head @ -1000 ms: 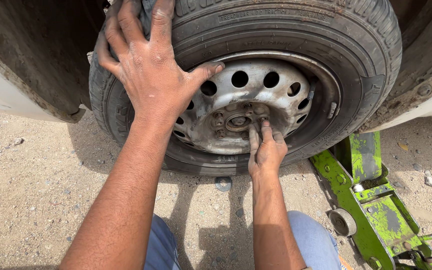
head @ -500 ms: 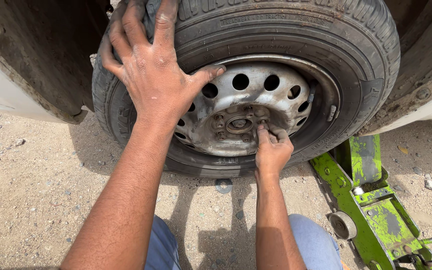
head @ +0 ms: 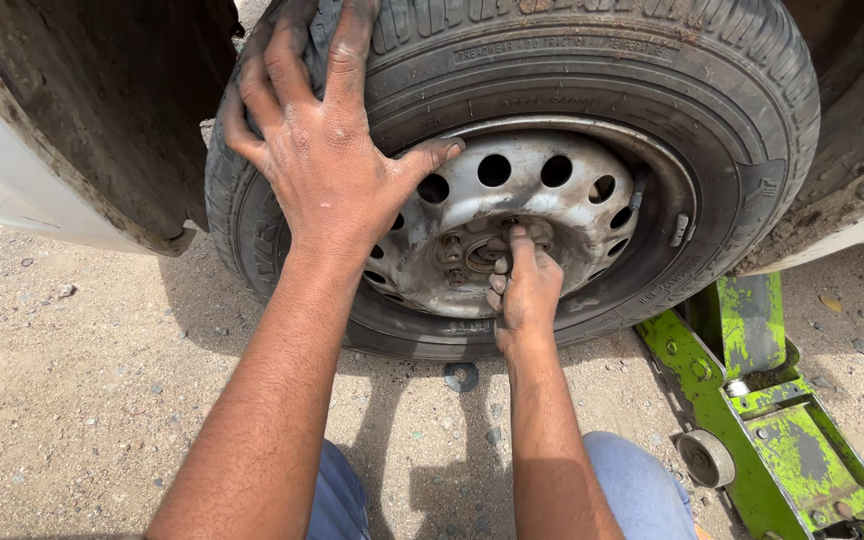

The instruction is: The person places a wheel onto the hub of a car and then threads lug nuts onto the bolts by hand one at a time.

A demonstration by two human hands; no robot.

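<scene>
Jack [head: 767,420]: green floor jack, paint worn and stained, lying on the ground at lower right, running in under the car body.
Jack wheel [head: 704,458]: small grey caster on its near side.
Washer [head: 460,377]: dark ring flat on the ground.
Ground [head: 72,400]: sandy, gritty, scattered small stones.
Body panel [head: 12,190]: white, dirty lower edge, at left.
Jeans [head: 642,490]: blue, both knees at the bottom edge.

- Bright, hard daylight falls from above, washing out the sandy ground [head: 72,400].
- Deep shade fills the wheel arch [head: 102,110] (detail there is nearly lost).
- Crisp arm shadows lie below the tyre [head: 652,90].
- Focus is sharp throughout; edges bend slightly.
</scene>
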